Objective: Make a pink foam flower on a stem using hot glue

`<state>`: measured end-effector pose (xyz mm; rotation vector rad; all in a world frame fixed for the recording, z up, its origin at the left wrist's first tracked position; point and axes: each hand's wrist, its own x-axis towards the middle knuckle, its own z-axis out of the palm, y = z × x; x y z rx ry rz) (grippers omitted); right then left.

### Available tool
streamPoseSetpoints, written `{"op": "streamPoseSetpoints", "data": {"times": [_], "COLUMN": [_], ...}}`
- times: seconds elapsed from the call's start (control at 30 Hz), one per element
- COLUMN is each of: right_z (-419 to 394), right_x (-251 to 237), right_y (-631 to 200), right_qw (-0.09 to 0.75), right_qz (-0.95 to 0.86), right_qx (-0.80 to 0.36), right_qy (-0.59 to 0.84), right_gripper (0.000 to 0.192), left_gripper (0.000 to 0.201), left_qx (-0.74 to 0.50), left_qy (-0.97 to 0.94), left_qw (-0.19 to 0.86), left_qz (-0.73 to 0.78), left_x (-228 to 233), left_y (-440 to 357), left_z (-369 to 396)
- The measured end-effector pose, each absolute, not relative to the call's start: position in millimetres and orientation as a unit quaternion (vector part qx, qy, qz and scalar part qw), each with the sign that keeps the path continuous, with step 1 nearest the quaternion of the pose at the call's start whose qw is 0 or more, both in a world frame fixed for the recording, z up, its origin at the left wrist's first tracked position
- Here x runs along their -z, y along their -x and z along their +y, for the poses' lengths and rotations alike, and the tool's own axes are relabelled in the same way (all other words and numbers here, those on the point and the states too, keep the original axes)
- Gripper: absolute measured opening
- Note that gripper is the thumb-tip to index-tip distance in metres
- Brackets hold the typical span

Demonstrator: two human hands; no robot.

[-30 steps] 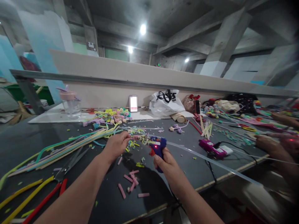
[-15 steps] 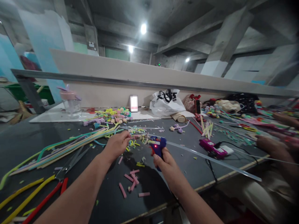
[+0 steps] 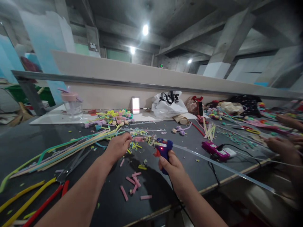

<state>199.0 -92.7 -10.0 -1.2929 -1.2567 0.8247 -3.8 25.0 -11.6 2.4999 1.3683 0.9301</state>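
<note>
My left hand [image 3: 121, 144] is closed, its fingertips pinching one end of a short pink pipe cleaner piece [image 3: 138, 139]. Wrapped round the handle of a blue glue gun [image 3: 163, 145] is my right hand [image 3: 174, 165]. The gun's red light is on, its nozzle points left toward the pink piece, and a long clear glue stick [image 3: 213, 162] runs out of its back. Between nozzle and left hand, small clippings on the table blur with the tip, so I cannot tell whether they touch. Loose pink pieces [image 3: 134, 180] lie in front of my hands.
Large scissors [image 3: 60, 176] with yellow and red handles lie at left, beside long pipe cleaners [image 3: 78, 145]. Behind are a fuzzy colourful pile [image 3: 113, 116], a jug [image 3: 71, 105], a phone [image 3: 135, 105] and a plastic bag [image 3: 168, 105]. A purple power strip [image 3: 216, 151] and a co-worker's hands [image 3: 280, 146] are at right.
My right hand has drawn the glue gun a little to the right, away from my left hand. My left hand stays in place. The co-worker's hands have shifted slightly.
</note>
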Motion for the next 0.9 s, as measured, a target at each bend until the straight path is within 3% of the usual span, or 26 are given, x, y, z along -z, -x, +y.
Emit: {"op": "streamPoseSetpoints", "data": {"times": [0.1,0.23,0.4,0.9], "right_z": [-91.9,-87.1,-76.6,-54.8], "right_x": [12.0,13.9,13.4,6.5], "right_y": [-199.7,-197.5,-186.9,-200.8], "right_qw": [0.606,0.608,0.618,0.525], "right_qz": [-0.431,-0.295,-0.196,-0.158], "right_qx": [-0.457,-0.538,-0.570,-0.639], "right_qy": [0.488,0.504,0.505,0.540], "right_gripper": [0.025,0.029,0.015,0.017], "left_gripper": [0.013,0.015,0.016,0.017], "left_qx": [-0.311,-0.321,-0.325,-0.319], "left_qy": [-0.825,-0.807,-0.799,-0.802], "left_qw": [0.071,0.060,0.052,0.050], "left_qz": [0.466,0.492,0.504,0.502], "left_x": [12.3,13.6,15.8,14.8], "left_y": [5.0,7.3,8.7,9.3], "left_z": [27.6,30.9,33.3,31.9]}}
